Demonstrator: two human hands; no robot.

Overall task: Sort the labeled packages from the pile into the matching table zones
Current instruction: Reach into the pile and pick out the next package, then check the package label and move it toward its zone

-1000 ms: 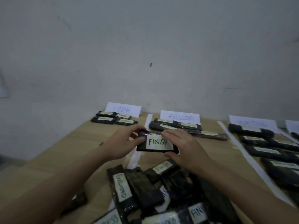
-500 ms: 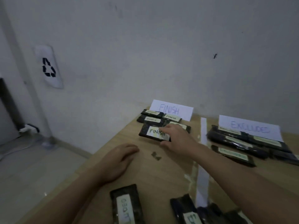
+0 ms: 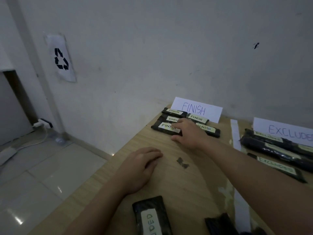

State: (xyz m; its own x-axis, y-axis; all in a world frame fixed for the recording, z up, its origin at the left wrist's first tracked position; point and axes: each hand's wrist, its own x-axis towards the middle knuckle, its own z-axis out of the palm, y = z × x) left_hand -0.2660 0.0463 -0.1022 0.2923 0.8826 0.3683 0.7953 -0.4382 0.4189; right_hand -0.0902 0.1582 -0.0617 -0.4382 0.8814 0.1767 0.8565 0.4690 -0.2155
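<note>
A black package with a FINISH label (image 3: 164, 128) lies flat at the front left of the FINISH zone, against the other FINISH packages (image 3: 197, 118). My right hand (image 3: 188, 134) holds its right end, fingers over the label and thumb at the near edge. The white FINISH sign (image 3: 197, 109) leans on the wall behind them. Fingers loosely curled, my left hand (image 3: 141, 165) rests on the wooden table (image 3: 186, 187) and holds nothing. A black package with a label ending in "UDED" (image 3: 150, 216) lies near the bottom edge.
A white tape strip (image 3: 236, 136) separates the FINISH zone from the EXCLUDED sign (image 3: 286, 133) and its long black packages (image 3: 274, 148). Another black package (image 3: 220, 224) shows at the bottom. A dark scrap (image 3: 183, 162) lies mid-table. The table's left edge drops to a tiled floor.
My left hand let go of the FINISH package and settled on the table. My right hand carried the package left and set it down beside the other FINISH packages.
</note>
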